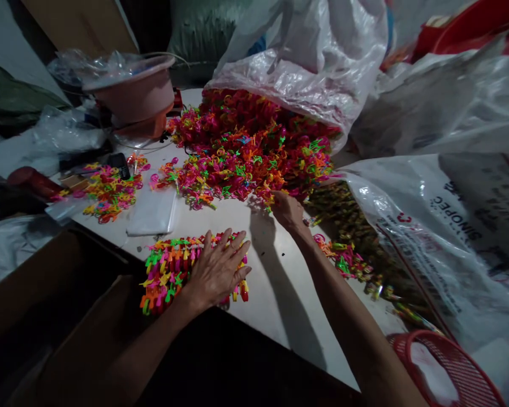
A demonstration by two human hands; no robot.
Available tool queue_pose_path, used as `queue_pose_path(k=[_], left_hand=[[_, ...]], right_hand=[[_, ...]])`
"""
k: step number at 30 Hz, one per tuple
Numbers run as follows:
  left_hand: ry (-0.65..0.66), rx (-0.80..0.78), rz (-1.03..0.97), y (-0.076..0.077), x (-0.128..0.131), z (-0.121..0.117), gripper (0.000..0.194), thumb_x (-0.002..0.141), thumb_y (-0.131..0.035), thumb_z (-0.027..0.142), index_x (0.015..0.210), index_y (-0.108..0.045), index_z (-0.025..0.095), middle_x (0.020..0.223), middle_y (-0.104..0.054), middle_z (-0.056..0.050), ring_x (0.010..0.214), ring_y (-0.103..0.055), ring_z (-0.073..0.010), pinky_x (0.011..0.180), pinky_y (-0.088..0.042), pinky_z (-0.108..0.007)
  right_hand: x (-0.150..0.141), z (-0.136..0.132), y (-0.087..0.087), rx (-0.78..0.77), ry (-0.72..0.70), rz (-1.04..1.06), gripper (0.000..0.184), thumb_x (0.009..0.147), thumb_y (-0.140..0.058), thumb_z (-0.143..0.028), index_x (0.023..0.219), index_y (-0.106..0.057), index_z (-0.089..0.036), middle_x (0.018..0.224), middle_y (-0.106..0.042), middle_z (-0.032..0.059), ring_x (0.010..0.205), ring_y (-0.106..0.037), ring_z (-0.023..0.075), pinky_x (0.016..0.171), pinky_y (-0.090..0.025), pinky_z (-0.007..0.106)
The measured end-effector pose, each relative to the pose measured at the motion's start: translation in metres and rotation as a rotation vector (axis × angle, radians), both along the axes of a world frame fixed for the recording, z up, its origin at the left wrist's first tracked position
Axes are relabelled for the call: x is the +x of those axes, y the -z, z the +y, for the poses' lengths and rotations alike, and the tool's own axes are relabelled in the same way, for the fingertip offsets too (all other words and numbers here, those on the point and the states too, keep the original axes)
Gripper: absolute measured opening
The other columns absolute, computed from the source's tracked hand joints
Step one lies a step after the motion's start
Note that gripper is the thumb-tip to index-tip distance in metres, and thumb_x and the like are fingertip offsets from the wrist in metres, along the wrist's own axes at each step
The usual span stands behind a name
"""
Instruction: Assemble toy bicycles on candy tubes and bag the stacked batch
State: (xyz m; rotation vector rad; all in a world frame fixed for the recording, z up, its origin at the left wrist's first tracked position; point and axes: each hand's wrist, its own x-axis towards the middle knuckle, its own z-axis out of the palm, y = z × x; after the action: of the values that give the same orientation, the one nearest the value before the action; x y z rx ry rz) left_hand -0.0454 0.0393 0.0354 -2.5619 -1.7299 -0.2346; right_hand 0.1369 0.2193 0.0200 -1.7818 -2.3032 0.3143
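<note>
My left hand (218,268) lies flat with its fingers spread over rows of small colourful plastic pieces (165,277), laid side by side near the table's front edge. At the near side of a large heap of similar bright pieces (237,164), my right hand (289,210) reaches in with its fingers bent together. Its fingertips are partly hidden against the heap, so what they pinch, if anything, does not show. The heap spills from the mouth of a white woven plastic bag (314,73).
A stack of clear plastic sleeves (151,212) lies beside a smaller pile of pieces (112,192). A pink basin (136,93) stands at the back left. On the right are a printed white sack (441,226), many dark-toned pieces (343,220) and a red basket (458,362).
</note>
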Motion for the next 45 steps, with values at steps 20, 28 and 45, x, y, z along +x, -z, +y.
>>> queue_pose_path(k=[20, 28, 45], left_hand=[[0.012, -0.001, -0.012, -0.001, -0.002, -0.001, 0.049, 0.097, -0.032, 0.045, 0.141, -0.043, 0.027, 0.150, -0.042, -0.005, 0.140, -0.036, -0.0265, 0.113, -0.026, -0.059], [0.037, -0.022, 0.049, -0.007, -0.004, -0.002, 0.048, 0.098, -0.029, 0.040, 0.141, -0.044, 0.024, 0.151, -0.040, -0.007, 0.139, -0.036, -0.0304, 0.109, -0.029, -0.062], [0.034, -0.055, 0.025, -0.007, -0.006, -0.001, 0.049, 0.097, -0.031, 0.040, 0.142, -0.043, 0.025, 0.152, -0.038, -0.009, 0.142, -0.031, -0.0312, 0.111, -0.022, -0.064]], right_hand=[[-0.006, -0.057, -0.003, -0.396, -0.070, -0.003, 0.021, 0.083, -0.057, -0.026, 0.086, -0.074, -0.014, 0.070, -0.071, 0.0080, 0.070, -0.068, 0.0187, 0.059, -0.043, 0.022], [0.010, -0.098, 0.008, -0.263, 0.034, -0.133, 0.022, 0.087, -0.054, -0.030, 0.087, -0.070, -0.015, 0.099, -0.069, 0.0150, 0.088, -0.066, 0.0226, 0.065, -0.042, 0.026], [-0.001, -0.157, 0.043, -0.503, 0.251, 1.365, 0.069, 0.053, -0.067, -0.021, 0.120, -0.052, -0.016, 0.064, -0.050, -0.0084, 0.056, -0.045, 0.0090, 0.052, -0.037, 0.021]])
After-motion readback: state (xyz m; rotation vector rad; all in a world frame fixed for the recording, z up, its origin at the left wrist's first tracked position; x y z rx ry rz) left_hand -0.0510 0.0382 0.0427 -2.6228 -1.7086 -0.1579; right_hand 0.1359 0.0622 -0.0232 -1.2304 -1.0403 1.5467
